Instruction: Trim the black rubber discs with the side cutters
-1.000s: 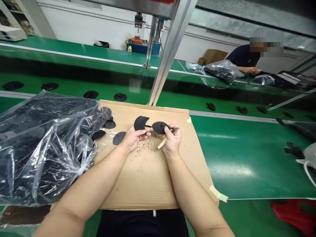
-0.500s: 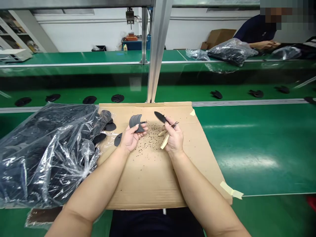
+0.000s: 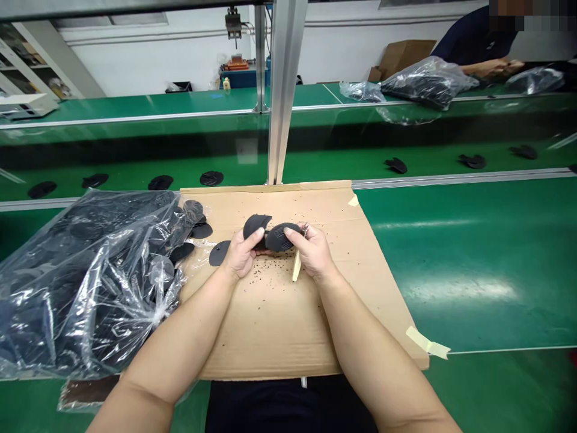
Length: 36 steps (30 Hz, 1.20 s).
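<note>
My left hand [image 3: 241, 255] is closed on a curved black plastic piece [image 3: 256, 225], thumb on its face. My right hand [image 3: 313, 248] pinches a black oval disc [image 3: 280, 238] with raised marks, tilted towards me. That same hand also keeps hold of cutting pliers with pale yellow handles [image 3: 296, 267]; their metal jaws poke up by the fingers. The two black pieces meet edge to edge between my hands, and whether they are joined I cannot tell. Small black scraps [image 3: 270, 273] lie scattered on the cardboard sheet [image 3: 270, 337] below.
A large clear plastic bag [image 3: 90, 282] full of black discs lies at the left, and a loose black disc [image 3: 220, 253] is beside my left hand. Black parts [image 3: 161, 183] rest along the green strip behind. A metal post [image 3: 282, 108] rises at the cardboard's far edge. Another person's hands [image 3: 496, 67] are at the far right.
My right hand has turned and brought its black disc leftwards against the left-hand piece. The left-hand piece has tilted and shifted slightly right. The pliers' jaws are now mostly hidden.
</note>
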Each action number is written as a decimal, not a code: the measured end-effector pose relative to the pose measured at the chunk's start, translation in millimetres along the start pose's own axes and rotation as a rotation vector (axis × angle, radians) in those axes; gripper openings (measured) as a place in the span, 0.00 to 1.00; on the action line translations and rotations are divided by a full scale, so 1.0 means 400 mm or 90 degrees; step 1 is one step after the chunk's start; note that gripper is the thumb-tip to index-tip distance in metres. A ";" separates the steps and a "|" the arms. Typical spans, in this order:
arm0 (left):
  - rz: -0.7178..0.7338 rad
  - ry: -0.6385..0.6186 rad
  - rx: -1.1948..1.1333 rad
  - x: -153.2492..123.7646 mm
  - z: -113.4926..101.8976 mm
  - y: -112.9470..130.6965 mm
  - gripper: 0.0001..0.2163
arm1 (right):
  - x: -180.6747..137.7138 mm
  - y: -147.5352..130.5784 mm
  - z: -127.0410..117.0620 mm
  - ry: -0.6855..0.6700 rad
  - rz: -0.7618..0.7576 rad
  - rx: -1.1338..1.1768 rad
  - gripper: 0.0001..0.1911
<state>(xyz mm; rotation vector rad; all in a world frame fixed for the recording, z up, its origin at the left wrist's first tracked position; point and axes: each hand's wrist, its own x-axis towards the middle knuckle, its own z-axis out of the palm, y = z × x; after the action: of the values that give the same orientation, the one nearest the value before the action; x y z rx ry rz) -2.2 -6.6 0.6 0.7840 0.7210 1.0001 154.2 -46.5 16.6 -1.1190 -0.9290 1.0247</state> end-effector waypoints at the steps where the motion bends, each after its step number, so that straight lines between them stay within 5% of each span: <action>1: -0.001 -0.020 0.020 -0.005 0.002 0.000 0.20 | -0.002 0.003 -0.001 0.007 -0.010 -0.029 0.16; 10: 0.017 -0.089 0.088 -0.019 0.001 -0.006 0.21 | -0.004 0.006 -0.003 -0.007 -0.025 -0.132 0.16; 15: 0.077 -0.082 0.100 -0.016 0.005 -0.014 0.16 | -0.009 0.004 0.000 -0.013 -0.053 -0.177 0.15; 20: 0.024 -0.045 0.021 -0.018 0.013 -0.008 0.21 | -0.014 0.003 0.006 0.008 -0.087 -0.177 0.18; 25: 0.002 -0.012 -0.009 -0.025 0.017 0.005 0.22 | -0.018 -0.025 -0.005 -0.051 -0.233 -0.400 0.14; 36: 0.041 -0.070 -0.047 -0.020 0.013 0.000 0.14 | -0.020 -0.043 -0.011 -0.197 -0.268 -0.528 0.22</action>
<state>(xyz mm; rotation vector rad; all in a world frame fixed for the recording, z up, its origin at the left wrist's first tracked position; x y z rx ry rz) -0.9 -15.3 4.8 0.7956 0.5635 1.0274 159.0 -57.5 31.8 -1.3555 -1.8504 0.4530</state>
